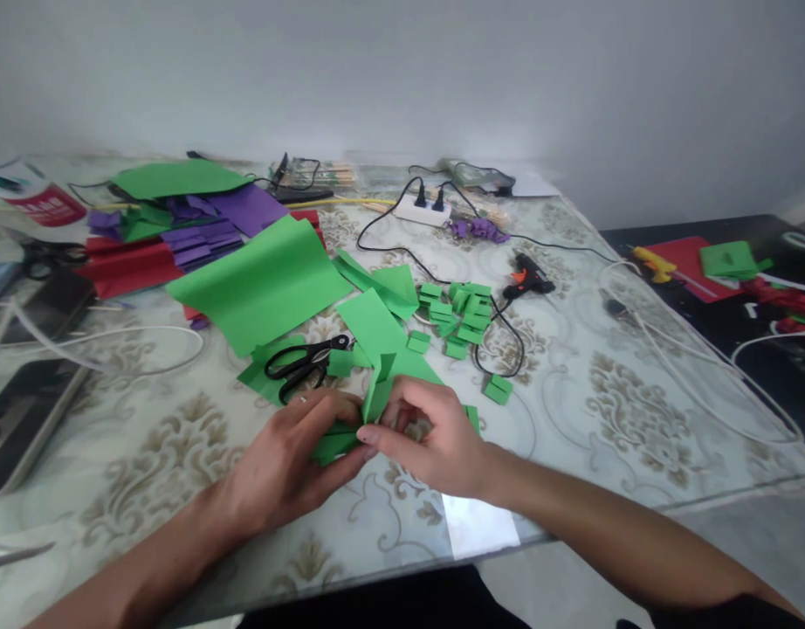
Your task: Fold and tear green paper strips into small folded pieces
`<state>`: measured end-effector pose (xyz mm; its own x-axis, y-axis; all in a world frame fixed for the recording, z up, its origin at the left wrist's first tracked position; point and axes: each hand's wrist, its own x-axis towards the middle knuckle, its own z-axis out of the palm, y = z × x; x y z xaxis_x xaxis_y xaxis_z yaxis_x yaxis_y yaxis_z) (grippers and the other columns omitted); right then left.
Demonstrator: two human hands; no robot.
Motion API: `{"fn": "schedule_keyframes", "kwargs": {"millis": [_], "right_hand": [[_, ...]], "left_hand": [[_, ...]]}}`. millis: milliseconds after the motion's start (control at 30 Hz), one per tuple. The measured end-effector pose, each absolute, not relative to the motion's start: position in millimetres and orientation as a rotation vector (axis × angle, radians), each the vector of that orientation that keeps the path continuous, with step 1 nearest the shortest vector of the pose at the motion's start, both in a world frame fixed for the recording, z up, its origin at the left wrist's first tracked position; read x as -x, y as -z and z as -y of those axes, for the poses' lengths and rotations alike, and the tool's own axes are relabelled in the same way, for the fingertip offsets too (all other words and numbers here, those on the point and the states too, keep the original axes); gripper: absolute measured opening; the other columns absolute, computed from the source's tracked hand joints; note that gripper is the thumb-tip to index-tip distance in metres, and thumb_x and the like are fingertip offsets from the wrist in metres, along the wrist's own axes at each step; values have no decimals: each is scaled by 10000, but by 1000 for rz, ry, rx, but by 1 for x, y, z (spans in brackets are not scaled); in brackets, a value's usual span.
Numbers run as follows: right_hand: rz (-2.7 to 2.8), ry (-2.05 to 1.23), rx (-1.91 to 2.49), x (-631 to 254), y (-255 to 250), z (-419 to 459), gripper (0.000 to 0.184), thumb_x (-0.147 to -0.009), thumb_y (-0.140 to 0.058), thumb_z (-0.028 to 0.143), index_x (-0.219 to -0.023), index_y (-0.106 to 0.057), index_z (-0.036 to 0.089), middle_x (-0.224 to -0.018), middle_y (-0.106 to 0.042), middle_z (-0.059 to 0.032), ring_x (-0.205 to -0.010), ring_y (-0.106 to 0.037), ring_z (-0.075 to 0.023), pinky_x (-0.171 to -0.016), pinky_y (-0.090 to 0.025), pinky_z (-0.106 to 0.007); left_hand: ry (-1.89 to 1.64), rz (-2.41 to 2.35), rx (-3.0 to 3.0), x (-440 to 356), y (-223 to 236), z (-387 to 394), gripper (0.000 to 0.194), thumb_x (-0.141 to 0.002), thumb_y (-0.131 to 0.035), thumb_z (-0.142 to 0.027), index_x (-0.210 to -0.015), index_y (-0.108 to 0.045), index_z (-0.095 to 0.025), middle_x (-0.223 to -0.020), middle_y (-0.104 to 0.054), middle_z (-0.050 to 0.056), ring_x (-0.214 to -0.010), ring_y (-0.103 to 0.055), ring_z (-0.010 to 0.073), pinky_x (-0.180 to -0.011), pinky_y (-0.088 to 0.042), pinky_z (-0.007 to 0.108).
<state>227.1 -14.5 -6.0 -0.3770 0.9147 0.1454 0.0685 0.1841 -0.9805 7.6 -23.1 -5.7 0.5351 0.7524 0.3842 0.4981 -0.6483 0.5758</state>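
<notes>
Both hands meet over the table's near middle, pinching a folded strip of green paper [378,390] that stands upright between them. My left hand [304,445] is closed, with more green paper under its fingers. Thumb and fingers of my right hand [435,432] are pressed together on the strip's lower end. Just beyond my left hand lie black-handled scissors [307,358], partly over green scraps. A pile of small folded green paper pieces [458,313] sits beyond my right hand, and one lone folded piece [498,389] lies to its right.
A large green sheet [264,284] lies over red and purple paper at back left. A white power strip [422,210] feeds black cords. Right of the pile is a black glue gun [529,277]. Phones [32,419] and white cables lie at left; a yellow glue gun [655,264] is at right.
</notes>
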Motion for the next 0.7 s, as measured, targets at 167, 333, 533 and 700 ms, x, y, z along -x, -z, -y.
{"fn": "schedule_keyframes", "kwargs": {"millis": [167,333,533,700], "right_hand": [[1663,-1276,938,-227,4,13,205,-881,-777,295,-814,-606,205,-720,-618,15,-596,-592,-121,-538,-481,-231],[1740,-1240,914,-228,2,12,89,-911,-695,225,-868,-624,194,-732,-599,15,-632,-591,-113,-556,-482,-206],[1803,-1184,921,-228,3,11,75,-928,-662,182,-866,-621,192,-735,-599,20,-620,-571,-103,-571,-477,-202],[1840,-1144,909,-230,2,9,83,-946,-649,172,-872,-616,191,-742,-624,11,-646,-589,-112,-600,-473,-210]], "left_hand": [[-875,-1064,-2246,-9,3,23,147,-942,-690,-202,-1031,-577,-233,-943,-724,-9,-779,-711,142,-706,-558,232],[-810,-1098,-2125,-9,0,20,128,-939,-720,-250,-1015,-619,-232,-896,-728,-36,-744,-691,132,-686,-540,218],[-765,-1122,-2041,-6,0,20,142,-934,-740,-289,-999,-632,-223,-885,-722,-32,-754,-671,138,-691,-528,232],[-745,-1126,-1980,-5,1,20,141,-939,-736,-291,-1002,-627,-227,-899,-707,-27,-788,-655,145,-704,-518,240]]}}
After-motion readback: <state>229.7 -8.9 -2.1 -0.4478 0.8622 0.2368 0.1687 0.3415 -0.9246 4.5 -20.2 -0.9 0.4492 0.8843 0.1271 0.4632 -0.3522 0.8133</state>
